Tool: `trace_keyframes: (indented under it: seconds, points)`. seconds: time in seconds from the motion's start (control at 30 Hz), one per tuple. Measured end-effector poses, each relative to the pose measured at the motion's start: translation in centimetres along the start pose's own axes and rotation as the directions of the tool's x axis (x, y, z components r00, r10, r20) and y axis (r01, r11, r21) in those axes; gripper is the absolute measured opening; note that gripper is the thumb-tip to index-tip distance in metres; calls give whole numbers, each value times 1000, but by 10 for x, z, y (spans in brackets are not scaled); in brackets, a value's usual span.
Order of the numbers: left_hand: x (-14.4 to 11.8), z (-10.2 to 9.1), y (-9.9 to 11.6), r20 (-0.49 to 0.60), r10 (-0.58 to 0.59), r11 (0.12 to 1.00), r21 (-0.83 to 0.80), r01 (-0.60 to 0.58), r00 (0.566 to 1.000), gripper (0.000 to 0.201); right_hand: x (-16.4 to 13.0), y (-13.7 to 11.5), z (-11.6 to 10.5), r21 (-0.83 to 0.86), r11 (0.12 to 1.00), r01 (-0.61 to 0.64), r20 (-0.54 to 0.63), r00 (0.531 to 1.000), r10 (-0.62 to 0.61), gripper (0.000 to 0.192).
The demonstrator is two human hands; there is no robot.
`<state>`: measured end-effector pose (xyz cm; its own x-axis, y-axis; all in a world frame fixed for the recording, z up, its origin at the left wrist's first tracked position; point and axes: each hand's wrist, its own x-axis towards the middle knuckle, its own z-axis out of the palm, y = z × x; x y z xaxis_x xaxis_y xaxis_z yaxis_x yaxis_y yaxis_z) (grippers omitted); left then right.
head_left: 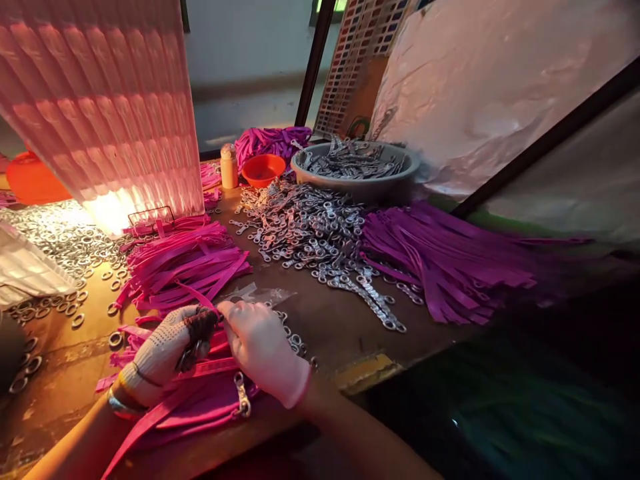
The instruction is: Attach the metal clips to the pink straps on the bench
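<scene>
Your workbench (pixel 325 327) carries, at 1 o'clock from your hands, a wide spread of purple straps (pixel 450 260); at 12 o'clock, a heap of metal clips (pixel 310 230) that runs back to a grey basin (pixel 357 175) holding more of them. At 11 o'clock lies a stack of pink straps (pixel 185 267), and at 10 o'clock a scatter of metal rings (pixel 65 240) under a lit ribbed panel (pixel 105 107). An orange bowl (pixel 263 169) and a small bottle (pixel 229 166) stand near the basin. Your left hand (pixel 163 353), in a knit glove with a dark wrapped fingertip, and your right hand (pixel 263 353), in a thin pale glove, meet at the near edge over a pile of pink straps. Both sets of fingers are pressed together in a pinch on the end of one pink strap (pixel 200 299), which rises toward 11 o'clock. Whether a clip sits inside the pinch cannot be told. A finished strap with a clip (pixel 243 395) lies at 6 o'clock of your right hand. Judged from this, the step in hand is fitting hardware onto the strap end. The next move calls for a steady pinch and a straight strap end.
</scene>
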<state>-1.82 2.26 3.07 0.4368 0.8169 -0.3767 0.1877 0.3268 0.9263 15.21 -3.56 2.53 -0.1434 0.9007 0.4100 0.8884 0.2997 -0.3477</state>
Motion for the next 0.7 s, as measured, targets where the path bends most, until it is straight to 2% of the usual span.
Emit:
trace_keyframes:
  seconds: [0.1,0.23,0.33,0.4,0.53,0.6,0.7]
  points:
    - [-6,8,-1,29,58,986,157,-61,998,36,-3,0,4,-192,981,40,22,999,-37,16]
    - [-8,14,-2,40,230,899,374,-228,972,18,-6,3,9,-211,977,-4,33,999,12,13]
    - [1,10,-10,89,118,954,265,-137,989,25,-1,1,7,-169,984,-50,72,995,62,15]
    - [7,4,-18,102,44,988,141,-58,994,33,5,0,2,-126,991,-54,163,984,74,16]
    - [9,-1,-29,75,62,993,92,-68,995,37,12,6,-4,-90,995,-49,366,927,79,34]
    - [7,1,-31,86,61,991,116,-71,994,38,11,11,-3,-107,994,10,405,914,35,28]
    - [8,6,-33,85,46,992,113,-56,995,37,9,16,3,-156,973,171,436,896,-88,20]
